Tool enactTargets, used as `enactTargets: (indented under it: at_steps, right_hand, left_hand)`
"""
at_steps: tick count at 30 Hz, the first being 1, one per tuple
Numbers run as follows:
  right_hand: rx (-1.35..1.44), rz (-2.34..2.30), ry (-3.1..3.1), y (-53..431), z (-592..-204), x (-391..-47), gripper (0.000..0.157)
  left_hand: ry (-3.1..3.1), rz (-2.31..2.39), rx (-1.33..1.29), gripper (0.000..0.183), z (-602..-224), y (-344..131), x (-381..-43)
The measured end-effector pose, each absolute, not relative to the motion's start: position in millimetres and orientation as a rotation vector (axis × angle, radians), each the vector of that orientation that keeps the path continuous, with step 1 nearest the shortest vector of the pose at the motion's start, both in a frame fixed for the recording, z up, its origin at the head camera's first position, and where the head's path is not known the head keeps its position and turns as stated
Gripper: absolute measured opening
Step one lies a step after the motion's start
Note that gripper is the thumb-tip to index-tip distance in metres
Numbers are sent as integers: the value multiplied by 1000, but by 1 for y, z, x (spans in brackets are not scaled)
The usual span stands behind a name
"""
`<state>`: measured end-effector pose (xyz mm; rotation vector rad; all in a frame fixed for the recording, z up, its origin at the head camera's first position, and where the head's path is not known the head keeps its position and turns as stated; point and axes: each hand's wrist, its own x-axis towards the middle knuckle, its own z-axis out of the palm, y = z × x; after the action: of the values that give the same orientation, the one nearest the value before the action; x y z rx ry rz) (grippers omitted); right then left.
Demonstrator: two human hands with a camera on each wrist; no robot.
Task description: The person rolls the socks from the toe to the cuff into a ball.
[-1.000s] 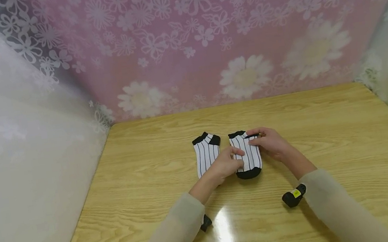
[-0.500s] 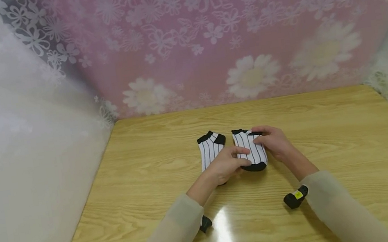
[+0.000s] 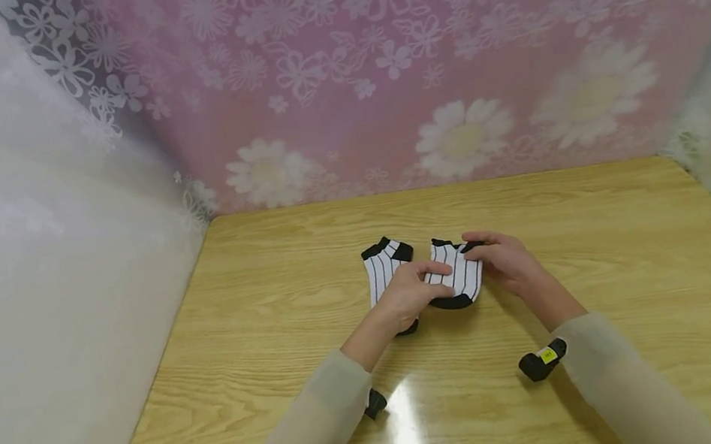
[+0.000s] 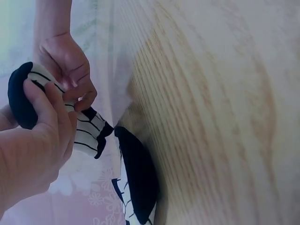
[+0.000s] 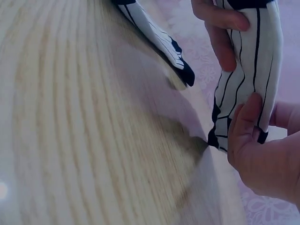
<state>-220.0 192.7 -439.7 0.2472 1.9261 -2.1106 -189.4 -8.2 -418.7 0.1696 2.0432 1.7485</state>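
No legible text, numbers or brand marks anywhere in the three views. A small yellow tag (image 3: 543, 355) sits on the black wrist device (image 3: 542, 362) at the right sleeve (any printing on it is too small to read). The striped socks (image 3: 455, 276) and the desk (image 3: 606, 255) carry no lettering.

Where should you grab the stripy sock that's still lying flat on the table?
Probably at the black cuff end of the flat sock, the far end, coming from above and pinching the edge. That end lies open and clear, while the left hand covers the near toe end.
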Motion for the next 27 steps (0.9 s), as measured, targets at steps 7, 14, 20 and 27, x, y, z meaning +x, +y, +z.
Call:
enactTargets:
  at_steps: [7,14,20,27]
  right_hand:
    - [184,-2097,1933,192,-439,-217,64]
    - [196,-2089,1929,188,-433,-214,64]
    - [124,-2168,1902,187,-431,-214,67]
    - [90,-2262,1863,184,-430,-212,67]
  left_hand:
    - [2077,1683,214,35,-416,-13,-184]
    - [2146,1660,239,38,-410,-18,-178]
    - [2223,1676,285,42,-411,-21,-174]
    - [2283,1668,348,49,-415,-24,-172]
